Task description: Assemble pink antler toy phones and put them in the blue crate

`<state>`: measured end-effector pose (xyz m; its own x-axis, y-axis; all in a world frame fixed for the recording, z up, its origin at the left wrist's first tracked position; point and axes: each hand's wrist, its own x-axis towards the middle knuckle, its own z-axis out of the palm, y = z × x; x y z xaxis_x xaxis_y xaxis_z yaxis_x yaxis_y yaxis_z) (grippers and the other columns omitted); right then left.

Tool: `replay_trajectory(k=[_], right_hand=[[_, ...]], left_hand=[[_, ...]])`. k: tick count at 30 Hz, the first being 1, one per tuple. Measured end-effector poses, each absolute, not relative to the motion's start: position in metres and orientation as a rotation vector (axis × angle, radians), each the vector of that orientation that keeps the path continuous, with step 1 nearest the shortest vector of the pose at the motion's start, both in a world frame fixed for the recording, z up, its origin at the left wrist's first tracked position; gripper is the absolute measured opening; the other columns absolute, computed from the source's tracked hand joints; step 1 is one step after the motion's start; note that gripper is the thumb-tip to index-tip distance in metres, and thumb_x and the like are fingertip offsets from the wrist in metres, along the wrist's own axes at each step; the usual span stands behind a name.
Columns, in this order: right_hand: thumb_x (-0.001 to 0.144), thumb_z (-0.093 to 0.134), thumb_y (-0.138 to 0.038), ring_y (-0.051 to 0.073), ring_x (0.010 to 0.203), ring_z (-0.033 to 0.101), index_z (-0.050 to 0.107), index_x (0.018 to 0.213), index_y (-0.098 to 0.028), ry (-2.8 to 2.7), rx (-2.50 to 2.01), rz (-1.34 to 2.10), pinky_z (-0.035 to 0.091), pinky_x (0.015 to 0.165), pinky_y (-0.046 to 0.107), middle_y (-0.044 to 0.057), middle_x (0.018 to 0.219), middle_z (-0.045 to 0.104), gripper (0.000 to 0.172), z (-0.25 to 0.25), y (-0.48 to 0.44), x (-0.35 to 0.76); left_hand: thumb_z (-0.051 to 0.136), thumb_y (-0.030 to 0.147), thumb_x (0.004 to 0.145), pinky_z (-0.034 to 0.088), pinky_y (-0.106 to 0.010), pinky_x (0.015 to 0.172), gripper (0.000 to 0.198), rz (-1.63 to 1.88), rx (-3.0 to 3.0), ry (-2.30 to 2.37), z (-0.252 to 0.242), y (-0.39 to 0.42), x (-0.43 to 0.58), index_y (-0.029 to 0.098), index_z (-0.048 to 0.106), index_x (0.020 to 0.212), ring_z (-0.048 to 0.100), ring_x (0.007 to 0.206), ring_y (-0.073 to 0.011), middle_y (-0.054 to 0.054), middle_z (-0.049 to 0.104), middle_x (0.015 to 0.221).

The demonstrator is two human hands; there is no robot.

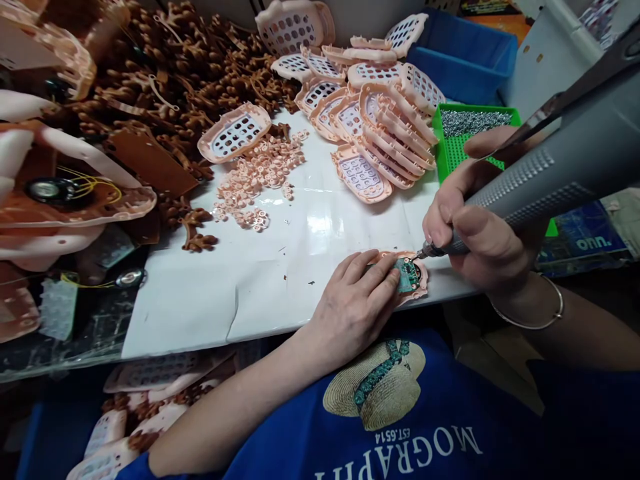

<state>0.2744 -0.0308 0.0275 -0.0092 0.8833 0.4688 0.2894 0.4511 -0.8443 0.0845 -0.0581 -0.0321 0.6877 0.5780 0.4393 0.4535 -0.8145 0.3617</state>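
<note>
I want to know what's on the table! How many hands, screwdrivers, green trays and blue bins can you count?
Hands: 2, left hand and right hand
Electric screwdriver: 1
Green tray of screws: 1
Blue bin: 1
Pink shell with circuit board under the screwdriver tip: 1
Total: 6
The stacked pink shells are too many and overlapped to count.

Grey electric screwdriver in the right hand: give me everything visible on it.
The electric screwdriver is a thick grey barrel, plastic by the look, with a dotted grip texture. It slants down-left from the upper right corner. The right hand wraps its lower end. Its thin metal bit meets the green circuit board in the pink shell that the left hand presses flat.
</note>
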Motion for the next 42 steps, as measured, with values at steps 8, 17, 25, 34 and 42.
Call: replay_trajectory(k=[8, 17, 25, 34, 42], right_hand=[[0.084, 0.066, -0.053, 0.016, 0.052, 0.051, 0.047, 0.096, -0.035, -1.498, -0.964, 0.779, 0.055, 0.06, 0.039, -0.005, 0.07, 0.048, 0.029, 0.024, -0.03, 0.272], [0.077, 0.077, -0.039, 0.01, 0.043, 0.047, 0.06, 0.106, -0.032, -1.352, -0.707, 0.744, 0.041, 0.044, 0.028, -0.009, 0.062, 0.053, 0.034, 0.033, -0.011, 0.285], [0.078, 0.076, -0.042, 0.012, 0.044, 0.051, 0.058, 0.103, -0.036, -1.242, -0.905, 0.199, 0.043, 0.046, 0.031, -0.009, 0.064, 0.058, 0.031, 0.037, 0.035, 0.381], [0.072, 0.076, -0.058, 0.011, 0.038, 0.05, 0.055, 0.101, -0.028, -1.152, -0.984, 0.033, 0.049, 0.047, 0.032, -0.01, 0.057, 0.051, 0.047, 0.006, 0.064, 0.421], [0.075, 0.074, -0.061, 0.012, 0.039, 0.051, 0.053, 0.103, -0.029, -1.174, -1.006, 0.001, 0.05, 0.046, 0.033, -0.01, 0.057, 0.051, 0.048, -0.005, 0.065, 0.426]], left_hand=[[0.06, 0.021, 0.093, 0.052, -0.05, 0.103, 0.027, 0.803, 2.666, 0.837, -0.034, -0.06, 0.084, 0.011, 0.06, 0.118, 0.056, 0.121, -0.0306, -0.015, 0.065, 0.132], [0.057, 0.017, 0.094, 0.054, -0.05, 0.101, 0.026, 0.837, 2.626, 0.8, -0.035, -0.057, 0.083, 0.014, 0.058, 0.12, 0.055, 0.123, -0.0288, -0.014, 0.065, 0.132], [0.056, 0.013, 0.092, 0.054, -0.053, 0.096, 0.032, 0.842, 2.687, 0.875, -0.036, -0.057, 0.076, 0.016, 0.056, 0.124, 0.054, 0.123, -0.0326, -0.021, 0.053, 0.136], [0.057, 0.01, 0.092, 0.055, -0.047, 0.093, 0.035, 0.819, 2.657, 0.852, -0.036, -0.057, 0.074, 0.016, 0.055, 0.126, 0.053, 0.119, -0.0298, -0.016, 0.056, 0.128], [0.056, 0.011, 0.093, 0.055, -0.046, 0.094, 0.032, 0.825, 2.657, 0.844, -0.033, -0.056, 0.076, 0.016, 0.056, 0.125, 0.053, 0.119, -0.029, -0.016, 0.059, 0.127]])
